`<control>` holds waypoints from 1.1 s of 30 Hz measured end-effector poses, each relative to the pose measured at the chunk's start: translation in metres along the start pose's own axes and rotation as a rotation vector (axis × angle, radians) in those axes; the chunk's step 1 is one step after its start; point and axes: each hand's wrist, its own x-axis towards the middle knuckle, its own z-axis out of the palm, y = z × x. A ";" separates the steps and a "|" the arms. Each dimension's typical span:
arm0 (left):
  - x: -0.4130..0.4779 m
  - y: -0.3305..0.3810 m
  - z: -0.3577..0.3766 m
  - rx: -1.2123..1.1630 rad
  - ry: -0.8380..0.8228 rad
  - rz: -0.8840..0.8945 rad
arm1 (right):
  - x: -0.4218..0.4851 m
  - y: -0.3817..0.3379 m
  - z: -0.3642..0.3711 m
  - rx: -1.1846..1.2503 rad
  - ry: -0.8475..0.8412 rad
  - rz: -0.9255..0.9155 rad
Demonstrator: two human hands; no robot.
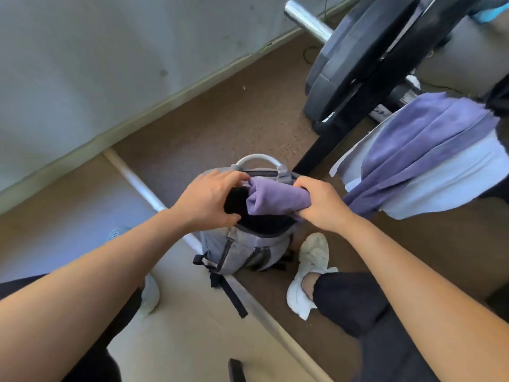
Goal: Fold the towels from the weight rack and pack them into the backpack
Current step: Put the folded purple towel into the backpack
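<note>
R hand (322,205) grip clenches end of purple towel (275,198) over open backpack (242,252) mouth; L hand (212,199) grip holds rim.

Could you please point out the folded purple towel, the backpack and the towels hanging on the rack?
folded purple towel (275,198): head view, middle of the folded bundle.
backpack (239,252): head view, grey front panel below the opening.
hanging towels (418,144): head view, purple top layer of the draped cloth.
</note>
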 end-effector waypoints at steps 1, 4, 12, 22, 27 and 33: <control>0.000 -0.008 0.008 0.046 0.000 -0.016 | 0.004 0.009 0.005 0.076 -0.013 -0.075; -0.002 -0.015 0.030 0.190 -0.025 0.002 | 0.004 0.026 0.019 0.316 -0.033 -0.130; -0.005 -0.008 0.050 0.353 -0.280 0.074 | -0.013 0.044 0.049 0.457 -0.128 -0.116; -0.012 0.003 0.065 0.412 -0.382 -0.036 | -0.025 0.051 0.099 -0.384 -0.318 -0.194; -0.008 0.000 0.061 0.428 -0.414 -0.015 | 0.002 0.016 0.140 -0.647 -0.335 -0.416; -0.008 -0.014 0.062 0.395 -0.373 -0.016 | 0.043 0.044 0.190 -0.415 -0.409 -0.189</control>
